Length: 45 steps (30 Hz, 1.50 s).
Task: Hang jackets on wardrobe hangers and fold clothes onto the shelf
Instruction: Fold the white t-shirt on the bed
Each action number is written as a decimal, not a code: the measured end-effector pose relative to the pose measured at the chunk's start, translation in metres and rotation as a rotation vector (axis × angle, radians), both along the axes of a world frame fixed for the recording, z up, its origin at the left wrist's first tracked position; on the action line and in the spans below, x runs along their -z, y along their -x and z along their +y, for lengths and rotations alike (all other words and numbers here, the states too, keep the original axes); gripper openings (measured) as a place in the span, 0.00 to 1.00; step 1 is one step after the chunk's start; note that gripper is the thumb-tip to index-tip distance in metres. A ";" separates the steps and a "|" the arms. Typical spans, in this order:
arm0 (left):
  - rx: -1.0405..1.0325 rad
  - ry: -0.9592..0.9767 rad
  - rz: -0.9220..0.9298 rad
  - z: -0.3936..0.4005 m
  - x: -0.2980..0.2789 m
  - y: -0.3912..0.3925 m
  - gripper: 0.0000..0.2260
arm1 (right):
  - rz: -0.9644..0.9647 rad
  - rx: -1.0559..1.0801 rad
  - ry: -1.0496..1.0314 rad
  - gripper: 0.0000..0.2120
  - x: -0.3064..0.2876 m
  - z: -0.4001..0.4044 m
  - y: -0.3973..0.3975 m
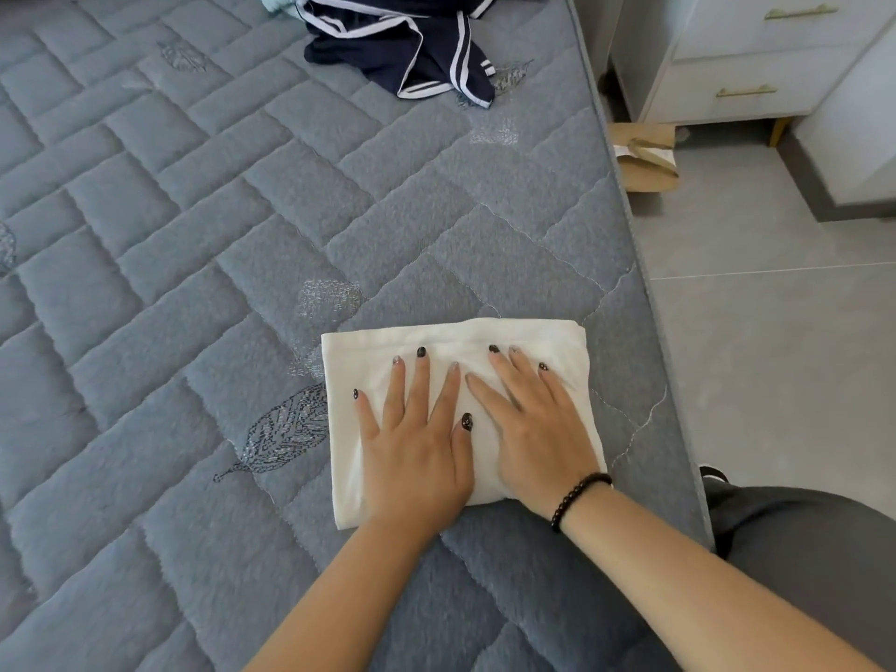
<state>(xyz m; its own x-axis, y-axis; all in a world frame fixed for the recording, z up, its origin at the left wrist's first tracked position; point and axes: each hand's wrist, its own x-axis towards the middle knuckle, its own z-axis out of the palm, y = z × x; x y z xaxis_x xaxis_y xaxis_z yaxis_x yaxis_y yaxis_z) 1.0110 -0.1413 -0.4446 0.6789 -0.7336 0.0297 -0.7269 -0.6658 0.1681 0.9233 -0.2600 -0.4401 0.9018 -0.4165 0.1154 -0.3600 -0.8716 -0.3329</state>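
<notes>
One white cloth [451, 341], folded into a neat rectangle, lies on the quilted grey bed [194, 235], near the bed's right edge and close to the person. Both hands press flat on top of it. The left hand [417, 448] covers the middle and near left part, its fingers straight and spread. The right hand [538, 429] lies just beside it on the right part, fingers also straight and flat, with a dark bead bracelet [579, 497] at the wrist. Neither hand curls round or pinches the fabric; they only bear down on it, the thumbs nearly meeting in the middle.

The cloth looks soft, thin and light, with no stiffness of its own. It will likely sag and come unfolded if lifted by one corner or one layer. A safer hold, in my judgement, is to slide the fingers under the two short sides, or under the near edge with the thumbs on top, so that all layers travel together. The fuzzy bed cover probably grips the fabric a little, so dragging could shift the bottom layer.

Further up the bed, well apart from the white cloth, a dark navy garment with white stripes [402, 50] lies crumpled and unfolded. Beside the bed stands a white drawer cabinet [727, 55], with a brown paper bag [645, 157] on the tiled floor [776, 332].
</notes>
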 end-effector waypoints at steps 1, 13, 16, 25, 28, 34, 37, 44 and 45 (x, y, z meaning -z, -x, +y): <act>0.001 0.012 -0.002 0.000 0.000 0.000 0.24 | 0.000 -0.008 -0.018 0.25 0.003 -0.006 0.001; -0.343 0.350 0.187 0.019 0.003 0.002 0.29 | 0.047 0.287 -0.067 0.30 0.006 -0.014 0.010; -0.453 0.418 0.212 0.019 -0.002 0.008 0.31 | 0.007 0.377 -0.103 0.26 0.003 -0.006 0.012; -0.734 0.665 0.692 0.037 -0.031 -0.016 0.21 | -0.044 0.693 -0.621 0.25 -0.022 -0.020 0.021; -0.735 0.622 0.935 0.051 -0.041 -0.026 0.16 | -0.072 0.752 -0.792 0.18 -0.031 -0.024 0.027; -0.628 0.695 1.369 0.065 -0.065 -0.026 0.19 | 0.000 0.722 -1.323 0.13 -0.072 -0.036 0.050; -0.578 0.821 1.439 0.061 -0.076 -0.003 0.14 | -0.097 0.658 -1.175 0.09 -0.090 -0.027 0.064; -0.302 0.843 1.369 0.030 -0.107 0.042 0.10 | -0.325 0.646 -1.004 0.07 -0.124 -0.015 0.111; -0.252 0.834 1.342 0.025 -0.115 0.048 0.10 | -0.343 0.651 -0.977 0.08 -0.130 -0.015 0.121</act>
